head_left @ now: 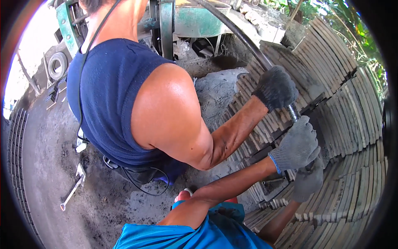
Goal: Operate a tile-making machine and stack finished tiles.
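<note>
Stacks of grey slats (344, 124) fill frame right; dusty concrete floor (49, 166) left. Left hand (295, 146) grips black hose (248, 43) at centre right; right hand (309, 179) just below, grip unclear. Co-worker's dark glove (275, 87) clamps hose higher.

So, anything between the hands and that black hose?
Nothing visible. The left hand is closed around the black hose. The right hand sits just below it, grip unclear. A co-worker's dark-gloved hand holds the hose higher up, apart from both.
</note>
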Demonstrator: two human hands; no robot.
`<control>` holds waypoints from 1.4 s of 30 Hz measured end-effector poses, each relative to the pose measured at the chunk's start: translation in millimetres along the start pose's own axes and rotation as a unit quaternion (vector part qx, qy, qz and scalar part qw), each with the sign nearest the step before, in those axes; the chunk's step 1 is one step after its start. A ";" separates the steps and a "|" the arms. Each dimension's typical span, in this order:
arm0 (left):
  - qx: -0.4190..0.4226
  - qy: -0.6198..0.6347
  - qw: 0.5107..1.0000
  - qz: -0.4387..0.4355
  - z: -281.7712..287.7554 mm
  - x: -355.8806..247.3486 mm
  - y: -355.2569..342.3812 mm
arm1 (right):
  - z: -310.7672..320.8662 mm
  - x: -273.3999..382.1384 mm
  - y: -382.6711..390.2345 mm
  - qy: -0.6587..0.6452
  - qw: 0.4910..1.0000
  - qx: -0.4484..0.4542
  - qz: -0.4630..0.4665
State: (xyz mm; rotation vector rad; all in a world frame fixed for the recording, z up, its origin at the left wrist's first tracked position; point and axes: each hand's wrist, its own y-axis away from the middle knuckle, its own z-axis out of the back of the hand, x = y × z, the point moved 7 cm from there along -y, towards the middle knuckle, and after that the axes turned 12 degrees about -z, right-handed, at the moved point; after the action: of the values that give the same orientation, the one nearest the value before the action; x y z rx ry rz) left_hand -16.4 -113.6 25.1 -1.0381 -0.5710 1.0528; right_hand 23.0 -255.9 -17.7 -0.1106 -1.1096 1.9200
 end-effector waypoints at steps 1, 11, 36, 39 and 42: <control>0.018 0.000 1.000 0.000 -2.0 -1.0 -2.0 | 4.9 1.0 -1.6 0.000 1.000 -0.008 0.002; -0.010 -0.035 0.999 -0.009 -3.8 -4.0 -6.2 | 13.8 7.3 -9.0 -0.004 0.999 0.032 -0.024; 0.110 0.046 0.992 0.039 -43.1 12.9 19.1 | -37.3 -18.0 16.6 -0.093 0.980 0.170 -0.036; 0.015 0.086 0.996 0.006 -26.5 5.2 0.7 | 43.0 -28.3 -46.8 -0.104 0.981 0.154 -0.048; 0.038 0.078 0.996 0.002 -28.1 5.8 5.5 | 66.1 -41.1 -58.7 -0.087 0.987 0.129 -0.050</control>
State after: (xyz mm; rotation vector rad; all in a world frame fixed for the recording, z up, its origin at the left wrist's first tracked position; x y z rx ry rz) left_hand 6.3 -119.2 7.4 -1.0440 -0.3999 0.9799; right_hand 54.9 -317.1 51.2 0.2556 -0.9485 1.9925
